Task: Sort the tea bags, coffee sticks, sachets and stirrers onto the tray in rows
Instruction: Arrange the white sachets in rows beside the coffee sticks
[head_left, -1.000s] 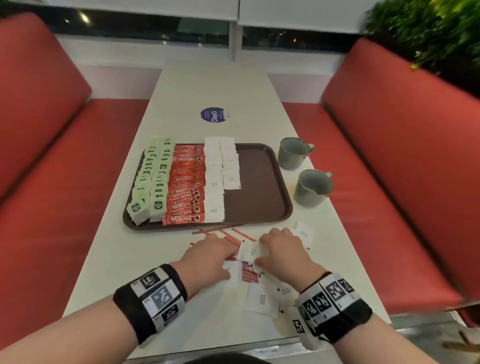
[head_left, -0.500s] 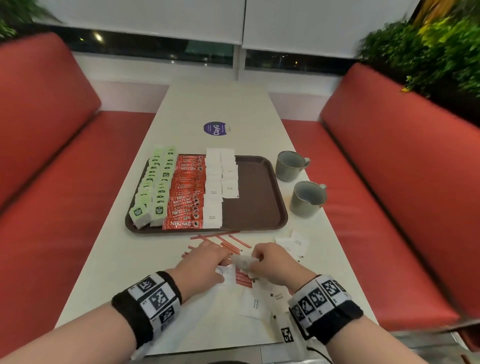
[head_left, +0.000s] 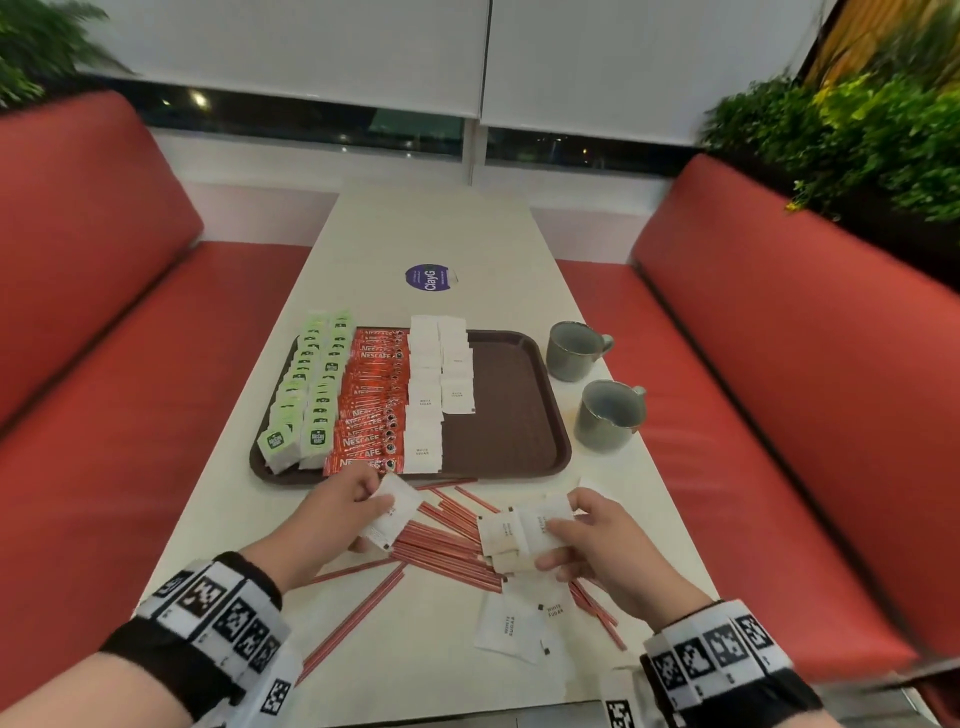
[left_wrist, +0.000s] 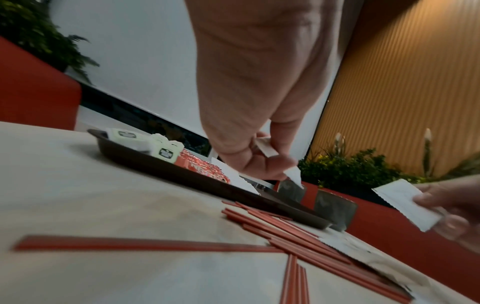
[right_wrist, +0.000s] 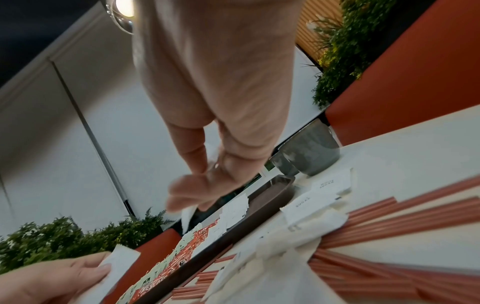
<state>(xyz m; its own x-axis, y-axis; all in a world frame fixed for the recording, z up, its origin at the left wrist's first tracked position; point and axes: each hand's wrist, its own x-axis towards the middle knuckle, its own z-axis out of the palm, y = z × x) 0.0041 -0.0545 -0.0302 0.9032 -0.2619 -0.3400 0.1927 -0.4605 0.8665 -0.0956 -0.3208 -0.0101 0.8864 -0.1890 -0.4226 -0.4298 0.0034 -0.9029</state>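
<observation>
A brown tray (head_left: 519, 415) holds rows of green tea bags (head_left: 311, 395), red coffee sticks (head_left: 371, 405) and white sugar sachets (head_left: 431, 395). In front of it red stirrers (head_left: 447, 545) lie in a loose pile on the table. My left hand (head_left: 363, 501) pinches white sachets (head_left: 395, 509) just off the tray's near edge; the left wrist view shows the left hand (left_wrist: 262, 162) and those sachets (left_wrist: 293, 174). My right hand (head_left: 566, 535) grips a few fanned sachets (head_left: 519, 530) above the pile. In the right wrist view its fingers (right_wrist: 192, 191) curl over a sachet (right_wrist: 187, 218).
Loose sachets (head_left: 511, 623) lie near the table's front edge, beside my right wrist. Two grey cups (head_left: 574, 351) (head_left: 608, 415) stand right of the tray. Red benches flank the table. A purple sticker (head_left: 428, 277) sits farther back.
Both hands have lifted from the pile and drawn apart, each with sachets. The left one has moved toward the tray's near edge. The stirrers now show between them.
</observation>
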